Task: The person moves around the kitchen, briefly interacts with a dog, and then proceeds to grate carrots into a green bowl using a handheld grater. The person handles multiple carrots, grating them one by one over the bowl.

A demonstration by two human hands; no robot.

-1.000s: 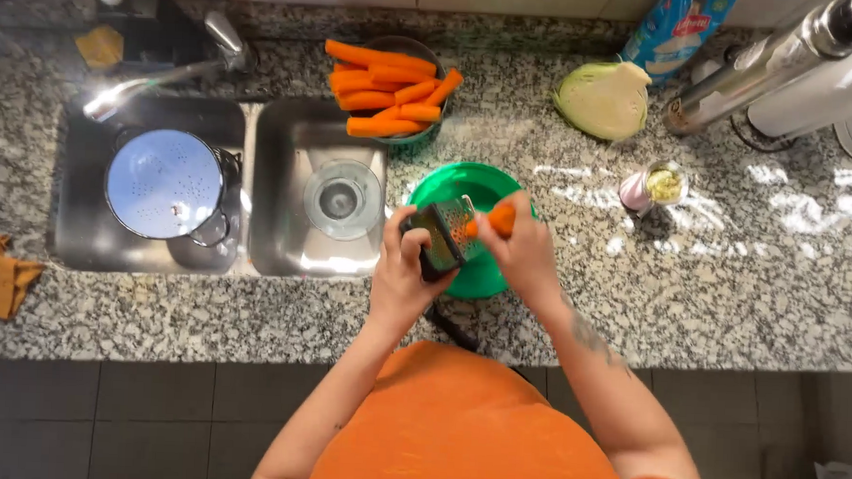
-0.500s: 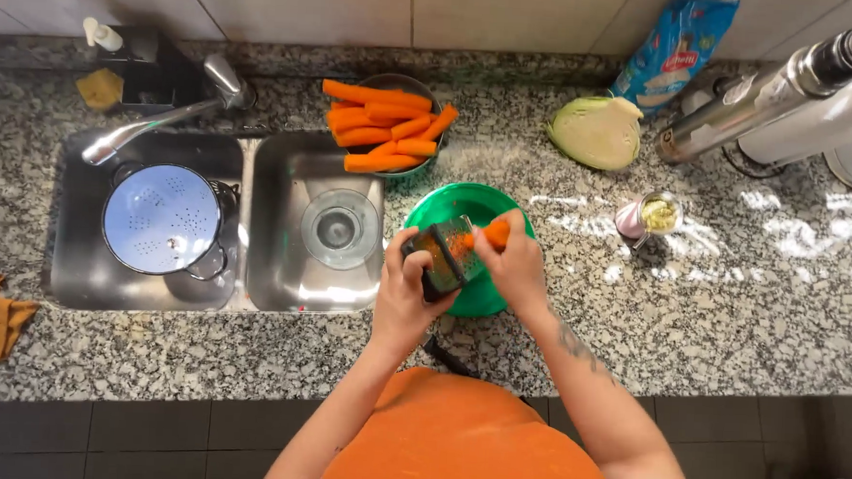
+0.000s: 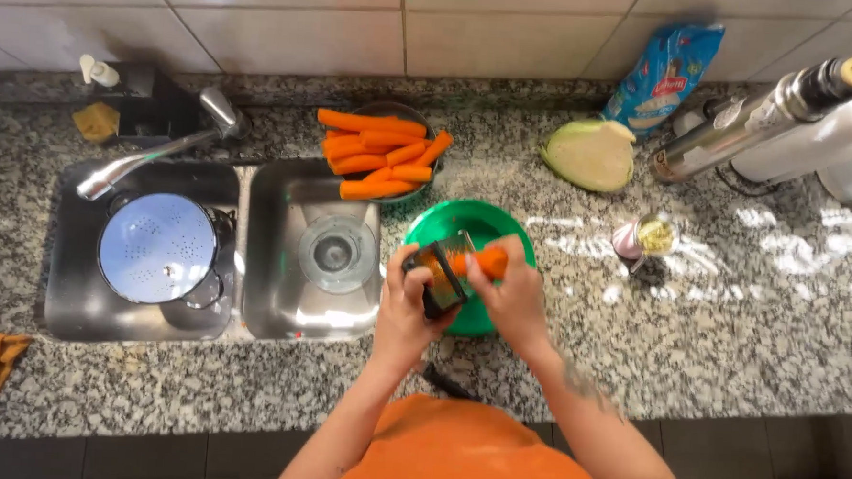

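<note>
Metal grater (image 3: 437, 274), smooth carrot (image 3: 484, 262), round green bowl (image 3: 484, 223), speckled granite counter (image 3: 729, 320)

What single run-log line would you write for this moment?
left hand: holds grater | right hand: presses carrot on grater | under them: green bowl

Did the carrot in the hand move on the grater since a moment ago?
Yes. Against the green bowl, the carrot in the right hand slid down and left along the grater, which the left hand holds.
</note>
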